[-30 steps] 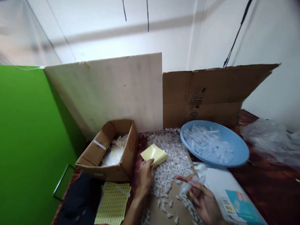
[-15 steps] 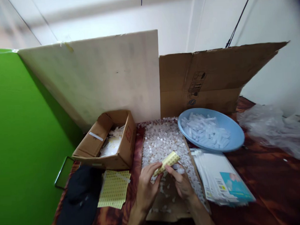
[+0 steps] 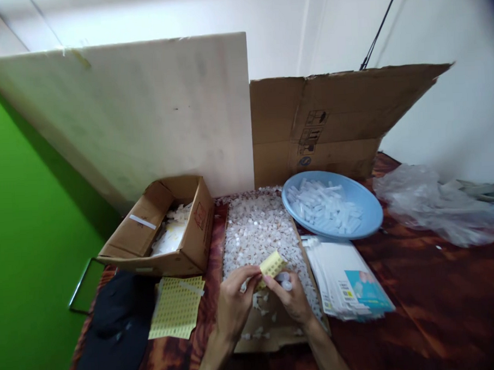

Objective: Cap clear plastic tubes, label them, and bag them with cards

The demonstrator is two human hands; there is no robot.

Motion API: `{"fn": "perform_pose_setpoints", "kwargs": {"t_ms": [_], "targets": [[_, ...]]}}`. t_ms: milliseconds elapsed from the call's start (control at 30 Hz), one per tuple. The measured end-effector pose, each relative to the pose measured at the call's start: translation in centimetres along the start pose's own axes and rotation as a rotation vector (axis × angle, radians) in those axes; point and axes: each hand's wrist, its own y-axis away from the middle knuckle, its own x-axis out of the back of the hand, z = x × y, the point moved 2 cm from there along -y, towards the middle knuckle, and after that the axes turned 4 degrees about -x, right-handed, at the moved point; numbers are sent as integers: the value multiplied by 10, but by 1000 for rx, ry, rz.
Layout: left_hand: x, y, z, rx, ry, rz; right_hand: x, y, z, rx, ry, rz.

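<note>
Yellow gridded sticker sheet (image 3: pixel 272 264) pinched between 2 hands (image 3: pixel 262 302), small clear vial (image 3: pixel 286 284)

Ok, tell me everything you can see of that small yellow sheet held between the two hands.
The yellow sheet is a small, pale yellow piece that looks like paper, curled or folded over, with a faint grid of tiny marks on it. It is held up, tilted, above the cardboard tray of small white pieces. The left hand pinches its left edge and the right hand meets its lower right edge, with a small clear piece at its fingers.
</note>
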Motion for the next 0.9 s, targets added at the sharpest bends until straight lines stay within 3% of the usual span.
{"fn": "perform_pose_setpoints", "kwargs": {"t_ms": [167, 433, 667, 900], "targets": [[-8, 1, 0, -61, -62, 8, 6, -1, -9, 77, 110, 25], [-13, -4, 6, -30, -29, -78, 9, -1, -7, 72, 131, 22], [-8, -8, 4, -2, 48, -139, 6, 1, -6, 41, 117, -8], [1, -7, -1, -50, 33, -157, 8, 0, -13, 155, 201, -64]]}}
